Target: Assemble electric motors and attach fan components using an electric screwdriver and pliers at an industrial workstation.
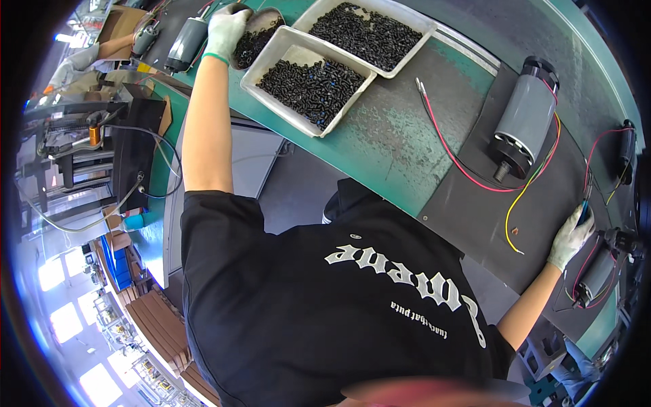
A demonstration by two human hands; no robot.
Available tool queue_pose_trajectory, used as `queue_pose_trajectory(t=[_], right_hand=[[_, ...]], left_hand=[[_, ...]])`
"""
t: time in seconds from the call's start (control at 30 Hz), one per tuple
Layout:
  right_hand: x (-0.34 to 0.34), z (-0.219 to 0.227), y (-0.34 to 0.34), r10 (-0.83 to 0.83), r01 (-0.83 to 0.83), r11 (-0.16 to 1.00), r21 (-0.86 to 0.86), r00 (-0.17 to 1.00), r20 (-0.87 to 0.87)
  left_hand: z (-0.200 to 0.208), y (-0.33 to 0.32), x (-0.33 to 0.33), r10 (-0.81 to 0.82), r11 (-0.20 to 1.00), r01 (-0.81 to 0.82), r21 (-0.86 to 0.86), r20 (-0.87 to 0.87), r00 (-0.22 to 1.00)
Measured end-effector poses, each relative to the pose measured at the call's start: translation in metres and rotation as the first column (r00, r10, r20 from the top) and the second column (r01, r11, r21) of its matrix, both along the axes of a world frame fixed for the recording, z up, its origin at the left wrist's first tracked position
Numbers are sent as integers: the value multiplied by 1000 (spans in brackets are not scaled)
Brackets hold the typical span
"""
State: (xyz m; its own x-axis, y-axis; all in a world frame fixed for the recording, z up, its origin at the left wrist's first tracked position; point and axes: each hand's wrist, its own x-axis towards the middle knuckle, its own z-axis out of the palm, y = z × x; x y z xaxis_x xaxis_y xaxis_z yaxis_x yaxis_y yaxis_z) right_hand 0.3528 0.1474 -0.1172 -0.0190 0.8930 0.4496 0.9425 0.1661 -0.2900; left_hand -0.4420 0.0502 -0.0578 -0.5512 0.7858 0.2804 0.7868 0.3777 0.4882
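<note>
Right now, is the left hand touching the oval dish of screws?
Touching. The head view shows the gloved left hand lying over the rim of the oval dish, fingers curled on its near edge, no gap visible.

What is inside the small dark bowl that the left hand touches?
The small dark bowl holds black screws. The gloved left hand covers its left rim, so that part and the bottom are hidden.

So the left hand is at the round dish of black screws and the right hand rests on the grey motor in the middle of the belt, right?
Not quite. In the head view the right hand is at the small motor near the edge, not the large grey motor. The left hand is at the dish.
</note>
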Motion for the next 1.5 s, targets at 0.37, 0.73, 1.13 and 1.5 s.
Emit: queue_pose_trajectory(t=[0.37, 0.73, 1.13, 1.5], right_hand=[[-105, 101, -67, 215, -284, 956, 78, 494, -842], [-179, 184, -83, 502, -540, 793, 282, 841, 201], [-182, 184, -88, 397, -480, 828, 290, 867, 303], [-172, 134, -38, 450, -393, 850, 350, 888, -97]], left_hand=[[38, 13, 297, -738, 316, -299, 900, 35, -674], [83, 6, 451, -841, 504, -100, 858, 462, -282], [59, 41, 440, -953, -17, 22, 1000, -9, -304], [97, 25, 454, -591, 806, 74, 587, 804, 57]])
